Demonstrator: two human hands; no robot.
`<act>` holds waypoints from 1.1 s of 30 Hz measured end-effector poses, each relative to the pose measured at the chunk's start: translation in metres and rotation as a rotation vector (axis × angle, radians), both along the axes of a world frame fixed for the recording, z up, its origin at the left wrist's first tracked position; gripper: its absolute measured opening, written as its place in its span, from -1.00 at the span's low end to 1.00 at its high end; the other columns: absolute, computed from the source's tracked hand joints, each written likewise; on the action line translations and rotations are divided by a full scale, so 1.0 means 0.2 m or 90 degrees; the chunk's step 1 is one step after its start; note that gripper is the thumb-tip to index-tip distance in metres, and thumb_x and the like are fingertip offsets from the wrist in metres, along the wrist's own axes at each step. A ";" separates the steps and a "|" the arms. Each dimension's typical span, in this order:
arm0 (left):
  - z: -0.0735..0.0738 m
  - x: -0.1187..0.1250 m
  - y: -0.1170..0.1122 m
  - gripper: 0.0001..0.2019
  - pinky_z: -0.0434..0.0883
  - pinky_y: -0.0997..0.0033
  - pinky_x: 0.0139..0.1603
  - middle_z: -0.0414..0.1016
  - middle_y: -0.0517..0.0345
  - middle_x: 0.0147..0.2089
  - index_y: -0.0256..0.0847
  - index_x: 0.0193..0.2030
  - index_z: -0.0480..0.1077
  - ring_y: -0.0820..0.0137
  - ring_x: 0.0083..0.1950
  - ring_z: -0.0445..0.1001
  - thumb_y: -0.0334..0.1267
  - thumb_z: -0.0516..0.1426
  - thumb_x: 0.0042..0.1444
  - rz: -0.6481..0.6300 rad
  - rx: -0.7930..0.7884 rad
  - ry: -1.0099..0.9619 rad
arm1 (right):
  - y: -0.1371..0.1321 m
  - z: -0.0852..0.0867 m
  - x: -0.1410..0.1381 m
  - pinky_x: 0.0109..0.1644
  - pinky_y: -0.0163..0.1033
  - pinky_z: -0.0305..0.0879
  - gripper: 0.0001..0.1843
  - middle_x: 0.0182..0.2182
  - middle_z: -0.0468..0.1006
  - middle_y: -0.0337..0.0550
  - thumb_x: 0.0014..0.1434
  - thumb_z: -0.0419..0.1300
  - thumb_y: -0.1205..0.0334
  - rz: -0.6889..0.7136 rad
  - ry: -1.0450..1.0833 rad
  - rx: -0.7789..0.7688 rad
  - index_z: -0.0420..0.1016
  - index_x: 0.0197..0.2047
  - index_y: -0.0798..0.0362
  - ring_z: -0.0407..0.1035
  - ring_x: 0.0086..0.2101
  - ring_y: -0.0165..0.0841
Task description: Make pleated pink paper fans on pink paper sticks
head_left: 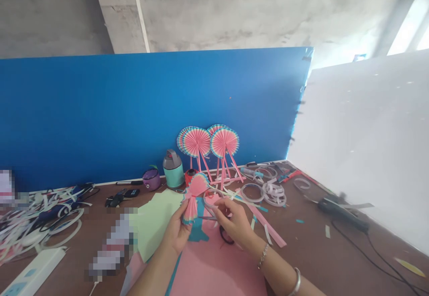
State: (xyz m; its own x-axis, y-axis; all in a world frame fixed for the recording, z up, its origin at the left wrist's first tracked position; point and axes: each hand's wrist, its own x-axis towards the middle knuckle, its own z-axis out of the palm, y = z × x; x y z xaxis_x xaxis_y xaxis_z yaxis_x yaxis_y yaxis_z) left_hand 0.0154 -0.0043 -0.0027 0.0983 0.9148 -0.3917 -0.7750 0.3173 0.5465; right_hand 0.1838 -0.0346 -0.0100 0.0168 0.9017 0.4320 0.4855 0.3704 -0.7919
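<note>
My left hand [179,229] is closed on a pink pleated paper fan [191,204] with blue-and-yellow edges, pinched in at its middle and flaring at both ends. Thumb and fingertips of my right hand [234,217] grip a clear roll of tape [210,199], just right of the fan. Beneath that hand shows a dark looped handle [226,236], with a thin metal blade pointing left, apparently scissors; whether the hand holds them too is hidden. Under both hands lie pink paper sheets [217,269], a teal paper piece [198,233] and pale green sheets [154,220].
Finished round paper fans [197,142] on pink sticks stand against the blue partition [134,108]. Nearby are a teal-and-grey container [173,173] and a purple pot [151,179]. Tape rolls [275,193], paper scraps, a corded black tool [343,211] and a white power strip [33,271] lie around.
</note>
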 end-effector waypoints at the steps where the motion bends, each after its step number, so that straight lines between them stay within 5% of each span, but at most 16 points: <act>1: -0.01 0.00 0.00 -0.89 0.50 0.55 -0.47 0.56 0.07 -0.44 -0.37 -0.33 0.47 0.46 -0.51 0.52 -0.50 0.10 0.13 -0.009 0.004 0.011 | 0.00 0.00 0.00 -0.42 -0.34 0.17 -0.77 -0.57 0.44 -0.26 0.14 0.12 0.05 -0.021 0.016 -0.004 0.42 -0.30 0.04 0.30 -0.50 -0.40; 8: -0.04 0.03 -0.06 -0.88 0.48 0.48 -0.52 0.56 0.10 -0.46 -0.34 -0.28 0.50 0.43 -0.54 0.48 -0.38 0.23 0.00 -0.173 0.125 0.132 | 0.02 -0.02 -0.01 -0.46 -0.35 0.11 -0.70 -0.64 0.33 -0.37 0.05 0.20 -0.01 -0.119 0.078 -0.027 0.25 -0.42 0.03 0.22 -0.57 -0.44; 12: -0.05 0.03 -0.07 -0.75 0.48 0.46 -0.47 0.59 -0.02 -0.34 -0.32 -0.16 0.49 0.33 -0.42 0.54 -0.33 0.26 -0.02 -0.255 0.155 0.126 | 0.03 -0.02 -0.02 -0.49 -0.36 0.12 -0.73 -0.62 0.32 -0.36 0.08 0.16 0.03 -0.095 0.151 -0.068 0.24 -0.42 0.03 0.19 -0.58 -0.45; 15: -0.05 0.02 -0.06 -0.81 0.49 0.44 -0.46 0.59 -0.02 -0.34 -0.33 -0.19 0.49 0.33 -0.43 0.54 -0.36 0.23 0.01 -0.209 0.132 0.122 | 0.03 0.01 -0.01 -0.48 -0.35 0.17 -0.71 -0.58 0.34 -0.30 0.09 0.15 0.00 -0.057 0.201 -0.051 0.26 -0.44 0.05 0.22 -0.54 -0.43; 19: -0.04 -0.02 0.00 -0.88 0.52 0.48 -0.40 0.59 0.04 -0.37 -0.34 -0.25 0.48 0.38 -0.43 0.56 -0.48 0.18 0.04 -0.049 0.054 0.054 | 0.03 0.04 0.04 -0.48 -0.35 0.20 -0.67 -0.56 0.34 -0.25 0.19 0.00 -0.01 -0.088 0.251 -0.027 0.27 -0.47 0.05 0.25 -0.50 -0.40; 23: -0.03 -0.06 0.05 -0.86 0.51 0.59 -0.38 0.59 0.07 -0.37 -0.36 -0.28 0.46 0.45 -0.39 0.57 -0.58 0.12 0.07 0.073 0.040 0.001 | 0.06 0.01 0.09 -0.45 -0.33 0.21 -0.77 -0.49 0.43 -0.19 0.16 -0.02 0.14 -0.148 0.163 -0.034 0.37 -0.37 0.07 0.30 -0.46 -0.36; 28: -0.06 -0.08 0.07 -0.88 0.48 0.60 -0.39 0.60 0.11 -0.34 -0.32 -0.28 0.48 0.48 -0.38 0.56 -0.52 0.16 0.05 0.089 0.077 0.059 | 0.09 -0.06 0.09 -0.30 -0.27 0.17 -0.78 -0.40 0.56 -0.12 0.02 0.01 0.37 -0.121 -0.165 -0.050 0.49 -0.44 0.07 0.37 -0.36 -0.28; 33: -0.10 -0.08 0.06 -0.72 0.46 0.48 -0.29 0.60 0.07 -0.27 -0.29 -0.22 0.48 0.37 -0.31 0.57 -0.33 0.32 -0.13 0.031 0.177 0.199 | 0.10 -0.08 0.09 -0.29 -0.27 0.16 -0.71 -0.38 0.59 -0.11 0.03 -0.01 0.41 -0.140 -0.203 -0.059 0.54 -0.34 0.06 0.41 -0.34 -0.26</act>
State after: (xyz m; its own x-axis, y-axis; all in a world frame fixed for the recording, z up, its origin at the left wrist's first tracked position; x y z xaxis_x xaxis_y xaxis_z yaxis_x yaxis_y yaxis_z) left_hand -0.0001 0.0076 -0.0222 -0.0313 0.9905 -0.1337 -0.5688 0.0923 0.8173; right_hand 0.2019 -0.0155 -0.0258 0.0922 0.9270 0.3636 0.7726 0.1638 -0.6134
